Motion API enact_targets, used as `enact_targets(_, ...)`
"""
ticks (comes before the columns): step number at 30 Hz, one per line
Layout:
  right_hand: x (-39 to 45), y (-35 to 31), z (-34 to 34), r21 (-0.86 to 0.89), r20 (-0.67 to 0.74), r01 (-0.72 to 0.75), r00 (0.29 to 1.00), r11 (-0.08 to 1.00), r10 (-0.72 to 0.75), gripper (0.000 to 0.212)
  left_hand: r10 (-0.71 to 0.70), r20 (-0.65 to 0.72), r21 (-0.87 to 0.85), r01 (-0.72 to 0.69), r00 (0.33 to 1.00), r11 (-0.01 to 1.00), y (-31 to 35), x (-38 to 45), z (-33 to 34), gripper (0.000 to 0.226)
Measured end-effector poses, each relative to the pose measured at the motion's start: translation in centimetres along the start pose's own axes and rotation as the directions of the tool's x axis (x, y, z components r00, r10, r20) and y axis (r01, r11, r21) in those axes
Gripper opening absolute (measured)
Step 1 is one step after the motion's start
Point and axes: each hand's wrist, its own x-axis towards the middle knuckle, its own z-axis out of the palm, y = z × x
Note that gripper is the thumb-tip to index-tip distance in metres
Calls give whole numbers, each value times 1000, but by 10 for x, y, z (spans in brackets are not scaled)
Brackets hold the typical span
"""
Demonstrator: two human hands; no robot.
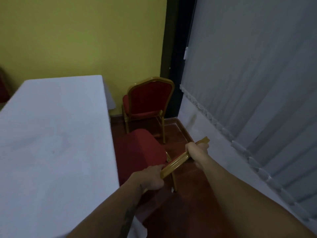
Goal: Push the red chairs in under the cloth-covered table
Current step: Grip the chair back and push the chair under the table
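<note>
A red chair (140, 148) with a gold frame stands right beside the long table draped in white cloth (51, 134), its seat close to the cloth's right edge. Both hands grip the gold top rail of its backrest: my left hand (151, 177) at the near end, my right hand (197, 150) at the far end. A second red chair (149, 100) stands farther off near the table's far right corner, its back turned toward me, apart from the table.
A yellow wall runs behind the table. Grey vertical blinds (257, 83) cover the right side, leaving a narrow strip of reddish floor (188, 194) between table and blinds. A dark post (173, 57) stands in the corner.
</note>
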Motion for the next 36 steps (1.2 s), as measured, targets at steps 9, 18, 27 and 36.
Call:
enact_targets(9,76,-22,-28,-107,250,109,965,988,-79,81,-232,-143,-137,213,962,967,60,31,22,75)
enact_targets(18,129,-44,-48,-278,404,193,912,941,-68,77,-327,-181,-258,276,928,926,120,51,41,71)
enact_targets(27,164,-64,-53,-337,521,233,853,912,-26,81,-400,-186,-269,345,897,899,126,73,30,101)
enact_targets(36,191,-85,-23,-355,588,308,808,883,-45,87,-471,-213,-376,373,856,848,137,88,17,78)
